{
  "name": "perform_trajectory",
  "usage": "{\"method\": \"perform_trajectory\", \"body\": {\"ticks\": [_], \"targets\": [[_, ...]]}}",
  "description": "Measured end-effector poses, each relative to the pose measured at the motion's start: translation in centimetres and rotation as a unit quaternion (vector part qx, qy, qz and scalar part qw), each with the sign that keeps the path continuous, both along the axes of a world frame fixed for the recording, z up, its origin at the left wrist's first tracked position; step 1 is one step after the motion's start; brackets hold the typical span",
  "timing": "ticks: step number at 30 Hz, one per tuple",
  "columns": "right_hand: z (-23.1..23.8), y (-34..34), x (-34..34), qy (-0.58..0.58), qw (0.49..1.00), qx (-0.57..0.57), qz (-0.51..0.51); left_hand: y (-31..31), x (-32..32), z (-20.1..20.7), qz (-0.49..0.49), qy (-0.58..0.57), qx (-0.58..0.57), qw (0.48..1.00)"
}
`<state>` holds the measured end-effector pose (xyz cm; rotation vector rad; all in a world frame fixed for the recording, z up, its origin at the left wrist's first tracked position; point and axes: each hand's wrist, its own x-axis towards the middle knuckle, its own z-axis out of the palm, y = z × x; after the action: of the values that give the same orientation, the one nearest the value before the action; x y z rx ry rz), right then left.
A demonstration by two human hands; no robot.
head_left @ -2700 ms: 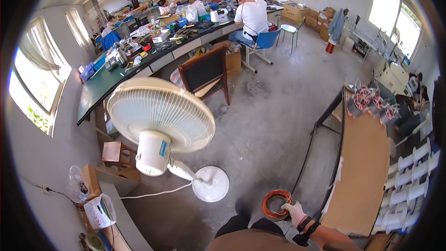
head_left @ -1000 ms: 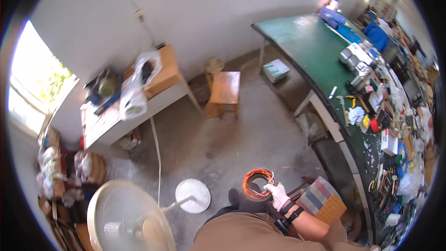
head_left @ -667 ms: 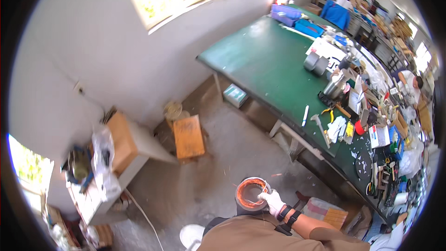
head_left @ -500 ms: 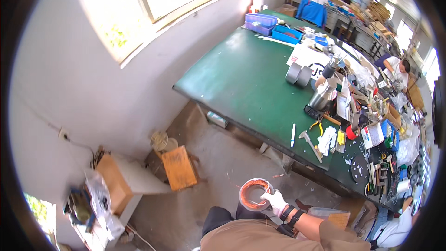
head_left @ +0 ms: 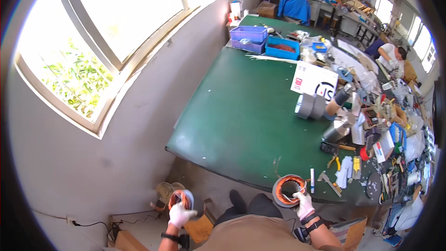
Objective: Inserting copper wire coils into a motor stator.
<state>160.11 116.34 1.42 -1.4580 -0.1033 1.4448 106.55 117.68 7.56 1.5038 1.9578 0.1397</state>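
Note:
In my gloved left hand [head_left: 181,214] is a ring-shaped motor stator [head_left: 178,198] with orange copper windings and a grey outer wall. I hold it tilted, off the table's near left corner. My right hand [head_left: 304,205], also gloved, grips the rim of a second motor stator [head_left: 282,190]. Its open ring faces up, beside the table's near edge; I cannot tell whether it touches the tabletop. A white marker-like stick [head_left: 312,181] lies just right of it, and a hammer [head_left: 329,183] is farther right.
The green table [head_left: 232,130] fills the middle. Two grey cylinders [head_left: 310,106], a metal bottle [head_left: 338,128], pliers [head_left: 333,161] and gloves [head_left: 344,172] crowd its right side. Purple bins [head_left: 248,33] and a blue bin [head_left: 282,48] stand far back. A wooden stool [head_left: 199,229] is below my left hand. Another person [head_left: 390,58] works far right.
My left hand has come into view holding a stator. My right hand has carried its stator up and right to the table edge. The table now appears nearer.

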Motion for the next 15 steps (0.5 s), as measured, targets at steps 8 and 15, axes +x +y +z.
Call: {"method": "perform_trajectory", "body": {"ticks": [8, 15], "targets": [[0.8, 9.8, -4.0, 0.016, 0.999, -0.034, -0.022, 29.4, 0.8, 0.2, -0.213, 0.154, 0.053, 0.963], [2.5, 16.0, -9.0, -0.015, 0.993, -0.088, -0.074, 35.0, -3.4, -2.9, -0.273, 0.136, 0.083, 0.949]]}}
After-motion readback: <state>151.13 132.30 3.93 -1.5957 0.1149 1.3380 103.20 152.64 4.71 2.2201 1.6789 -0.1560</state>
